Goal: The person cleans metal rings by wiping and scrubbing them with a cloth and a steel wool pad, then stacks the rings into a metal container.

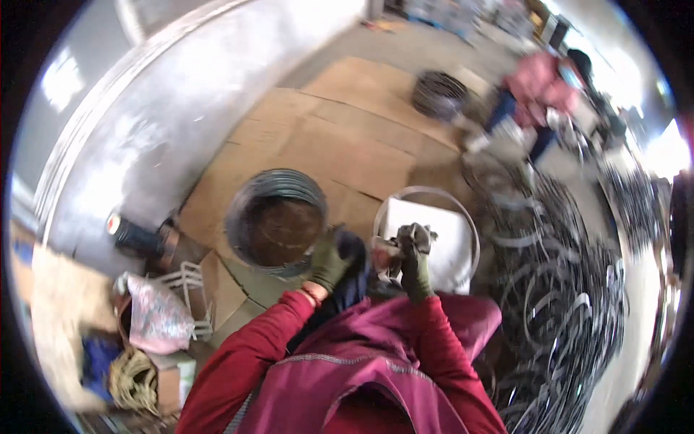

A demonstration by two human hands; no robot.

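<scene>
My left hand [329,265], in an olive-green glove, is beside the stack of grey hoops [315,189] on the floor, above my dark trouser leg. Motion blurs its fingers, and I see nothing held in it. My right hand [415,254], gloved too, has its fingers curled over a white board or sheet [441,223]. A blurred reddish-brown thing [385,254] shows next to those fingers; what it is I cannot make out. Around the white sheet lies one thin pale hoop [473,230], partly hidden behind the right hand.
Cardboard [361,155] covers the floor ahead. To my right spreads a heap of dark and shiny strips [557,311]. At the far right a person [538,90] sits near another coil of hoops [439,94]. A white wire rack [194,289] and a patterned cloth [157,318] are at left.
</scene>
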